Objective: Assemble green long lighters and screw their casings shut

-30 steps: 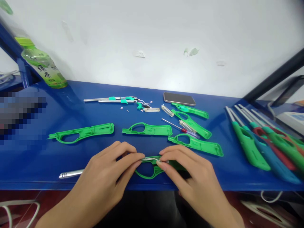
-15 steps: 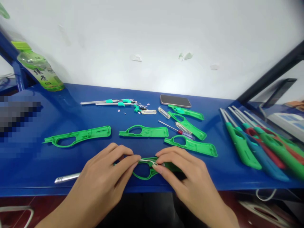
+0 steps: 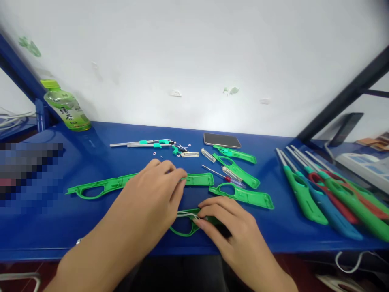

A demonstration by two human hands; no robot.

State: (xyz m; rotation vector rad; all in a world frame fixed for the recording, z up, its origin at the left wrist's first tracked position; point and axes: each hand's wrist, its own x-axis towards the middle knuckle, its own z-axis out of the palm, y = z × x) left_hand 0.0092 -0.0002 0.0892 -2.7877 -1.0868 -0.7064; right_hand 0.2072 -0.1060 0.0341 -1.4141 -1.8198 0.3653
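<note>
My right hand [image 3: 234,227] is closed on a green lighter casing half [image 3: 184,234] near the table's front edge, its thumb and fingertips pinching around thin white wires [image 3: 185,214] inside. My left hand [image 3: 154,190] is over another green casing half [image 3: 199,179], covering its loop end. The left fingers are curled together with the tips at that casing; whether they grip it is hidden. The end of a silver metal tube [image 3: 79,241] shows behind my left forearm.
Beyond my hands lie more green casing halves [image 3: 243,195], a screwdriver [image 3: 227,178], clear fuel tanks [image 3: 208,155], metal tubes with wires [image 3: 136,144] and a phone [image 3: 221,140]. Assembled lighters [image 3: 306,198] are at right. A green drink bottle [image 3: 68,107] stands back left.
My left hand has left the wires and moved up and forward to the middle casing half. The right hand keeps its hold. The camera view has tilted slightly upward.
</note>
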